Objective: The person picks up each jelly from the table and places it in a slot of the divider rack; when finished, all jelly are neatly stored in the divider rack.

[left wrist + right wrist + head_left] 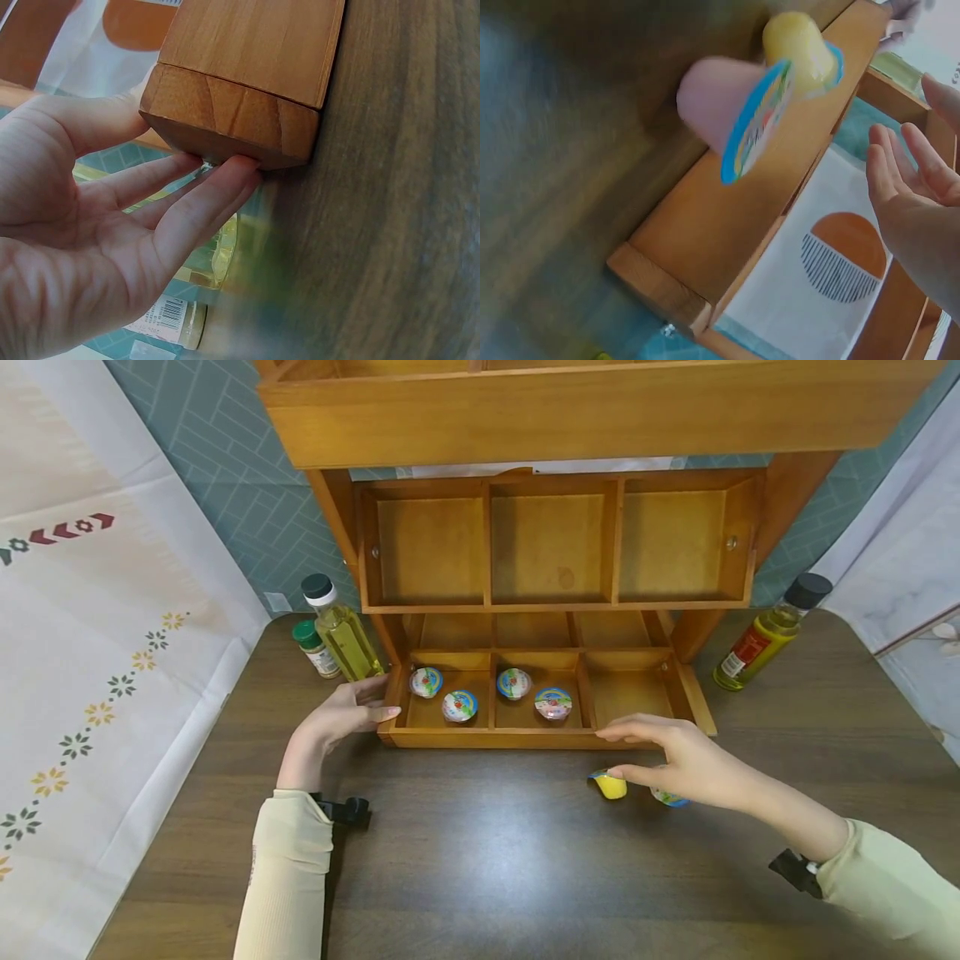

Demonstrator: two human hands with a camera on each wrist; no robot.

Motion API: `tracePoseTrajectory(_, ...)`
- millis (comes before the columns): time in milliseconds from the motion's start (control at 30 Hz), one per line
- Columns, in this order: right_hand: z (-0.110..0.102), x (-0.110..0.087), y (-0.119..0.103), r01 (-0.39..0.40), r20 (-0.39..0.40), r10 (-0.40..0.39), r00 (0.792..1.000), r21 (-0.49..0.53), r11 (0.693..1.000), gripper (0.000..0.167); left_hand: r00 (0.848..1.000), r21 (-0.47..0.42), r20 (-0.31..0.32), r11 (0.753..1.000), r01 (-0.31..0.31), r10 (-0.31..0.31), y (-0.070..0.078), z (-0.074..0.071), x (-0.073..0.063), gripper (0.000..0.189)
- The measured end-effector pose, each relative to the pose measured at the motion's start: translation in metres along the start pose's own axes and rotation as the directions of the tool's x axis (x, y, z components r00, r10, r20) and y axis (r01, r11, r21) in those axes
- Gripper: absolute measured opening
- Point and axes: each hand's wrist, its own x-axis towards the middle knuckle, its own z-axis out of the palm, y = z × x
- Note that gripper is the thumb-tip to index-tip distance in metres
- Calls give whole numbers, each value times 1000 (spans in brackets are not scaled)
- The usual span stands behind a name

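My left hand (pixel 348 714) holds the front left corner of the wooden rack (pixel 517 740), thumb on one side and fingertips on the outer side in the left wrist view. My right hand (pixel 678 756), fingers loosely bent and holding nothing, hovers over the table at the rack's front right. Below it lie a yellow jelly cup (pixel 611 787) and a pink jelly cup (pixel 712 101), the latter mostly covered by the hand in the head view. In the rack's bottom tier, two lidded cups (pixel 460 706) sit in the left compartment and two (pixel 553 703) in the middle one.
A dark-capped oil bottle (pixel 347 639) and a green-lidded jar (pixel 318 652) stand left of the rack. Another oil bottle (pixel 765 639) is at its right. The rack's middle tier (pixel 551 543) overhangs the back of the bottom one.
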Motion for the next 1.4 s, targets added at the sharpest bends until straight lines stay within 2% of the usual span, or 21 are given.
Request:
tracePoseTrajectory(67,2,-4,-1,-14,9,14,1000,36,999,39,1000,1,0,1000,-1,1,0,0,0,77)
tracePoseTrajectory(167,6,-9,0,-8,18,8,1000,21,1000,39,1000,-1,0,1000,-3,3,0,0,0,77)
tracePoseTrajectory(267,9,-11,0,-8,33,8,999,-26,1000,41,1000,-2,0,1000,-2,2,0,0,0,77)
tracePoseTrajectory(467,14,-12,0,-88,91,100,991,-127,988,39,1000,-1,0,1000,0,0,0,0,-1,78)
tracePoseTrajectory(600,18,-10,3,-86,111,114,987,-227,970,40,1000,-3,0,1000,5,-5,0,0,-1,78)
tracePoseTrajectory(700,21,-9,6,-91,127,127,984,-257,962,40,1000,-1,3,1000,4,-4,-1,0,0,78)
tracePoseTrajectory(900,24,-4,12,-120,172,164,971,-240,963,43,1000,1,4,1000,4,-4,-2,-1,1,79)
tracePoseTrajectory(1200,25,5,15,-139,251,173,952,-147,979,53,1000,-3,-2,1000,-4,4,-3,0,3,77)
tracePoseTrajectory(1400,29,8,15,-122,255,150,955,-125,985,49,1000,-1,-4,1000,2,-2,-3,0,3,78)
